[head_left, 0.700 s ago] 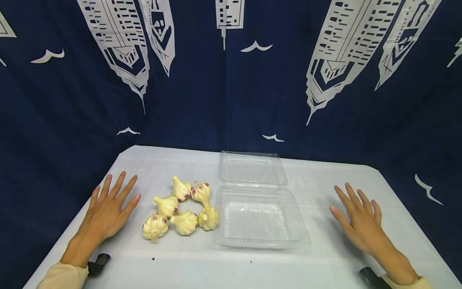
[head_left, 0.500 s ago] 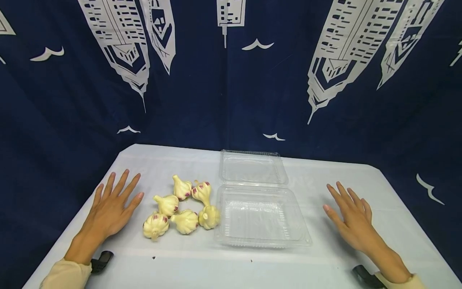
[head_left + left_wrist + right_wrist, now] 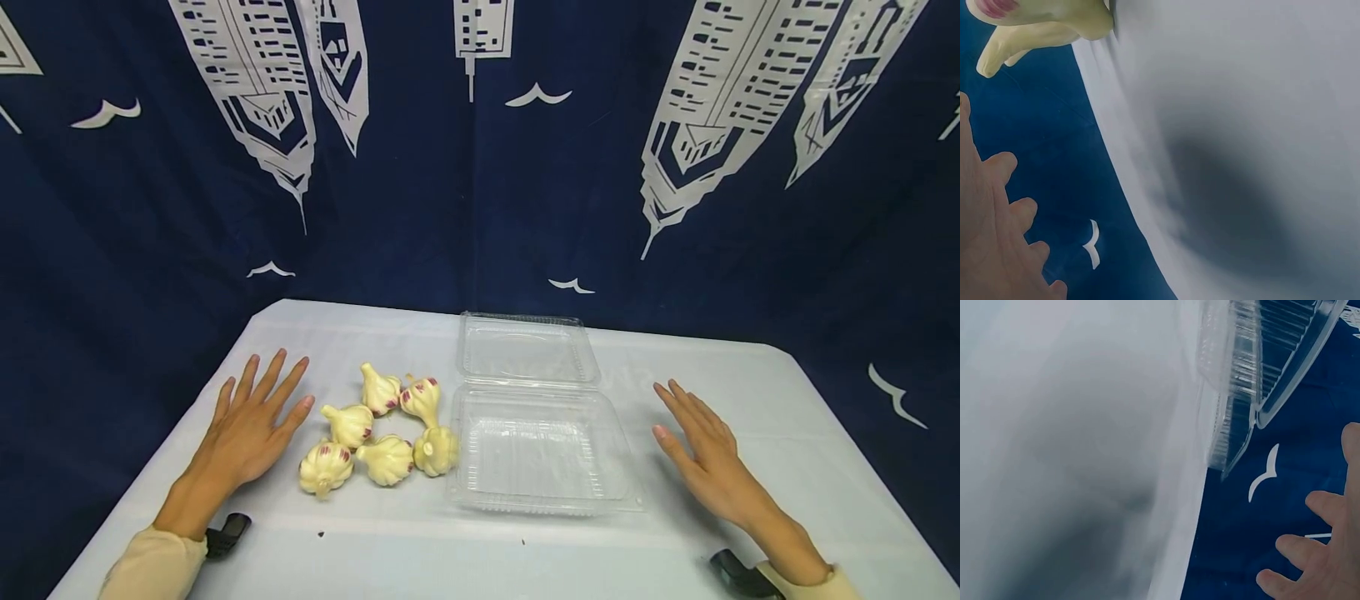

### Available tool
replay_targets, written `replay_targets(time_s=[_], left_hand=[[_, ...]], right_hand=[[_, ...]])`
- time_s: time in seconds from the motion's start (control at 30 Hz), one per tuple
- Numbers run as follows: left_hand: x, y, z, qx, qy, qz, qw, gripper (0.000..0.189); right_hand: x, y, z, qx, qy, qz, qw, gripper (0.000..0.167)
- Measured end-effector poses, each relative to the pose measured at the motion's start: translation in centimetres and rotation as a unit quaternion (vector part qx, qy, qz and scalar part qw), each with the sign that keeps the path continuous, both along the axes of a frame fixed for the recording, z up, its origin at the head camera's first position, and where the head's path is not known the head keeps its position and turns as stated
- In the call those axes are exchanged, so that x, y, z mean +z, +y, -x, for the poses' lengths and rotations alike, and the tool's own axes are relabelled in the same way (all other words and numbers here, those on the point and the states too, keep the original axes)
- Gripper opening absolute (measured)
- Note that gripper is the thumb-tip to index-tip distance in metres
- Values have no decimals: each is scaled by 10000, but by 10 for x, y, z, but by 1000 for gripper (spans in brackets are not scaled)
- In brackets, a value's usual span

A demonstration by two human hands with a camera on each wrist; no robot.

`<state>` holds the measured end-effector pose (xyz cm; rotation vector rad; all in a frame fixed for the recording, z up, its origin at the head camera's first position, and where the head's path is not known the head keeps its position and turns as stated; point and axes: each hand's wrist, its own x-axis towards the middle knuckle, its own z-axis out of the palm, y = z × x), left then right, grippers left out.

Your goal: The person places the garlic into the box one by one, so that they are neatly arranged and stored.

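Several garlic bulbs, cream with purple streaks, lie in a loose ring left of the table's middle. Beside them a clear plastic clamshell box stands with its lid folded back, nothing inside. My left hand, fingers spread and straight, hovers left of the garlic; the left wrist view shows its shadow on the table and part of a bulb. On the far side, my right hand is held out right of the box with fingers extended, holding nothing. The box's edge shows in the right wrist view.
A white cloth covers the table, with a few dark specks near the front. Behind it hangs a navy curtain printed with white buildings and birds. Black wrist cameras sit under both wrists.
Both hands have moved inward, the left toward the garlic and the right toward the box. The right hand's fingers have drawn closer together. The garlic and box have stayed in place.
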<state>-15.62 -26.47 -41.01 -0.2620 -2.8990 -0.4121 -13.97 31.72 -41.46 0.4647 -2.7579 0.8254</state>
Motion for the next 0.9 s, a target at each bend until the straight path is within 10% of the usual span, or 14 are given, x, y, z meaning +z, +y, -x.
replay_targets(time_s=[0.27, 0.47, 0.9], left_hand=[[6, 8, 8, -131, -244, -94, 9996, 63], [12, 15, 11, -372, -622, -627, 9954, 62], [20, 28, 27, -1137, -1334, -1873, 9665, 72]], right_hand=[[6, -8, 0, 384, -627, 505, 9960, 55], [11, -18, 2, 643, -1851, 1279, 9722, 53], [-5, -26, 11, 1240, -2437, 2077, 9392, 53]])
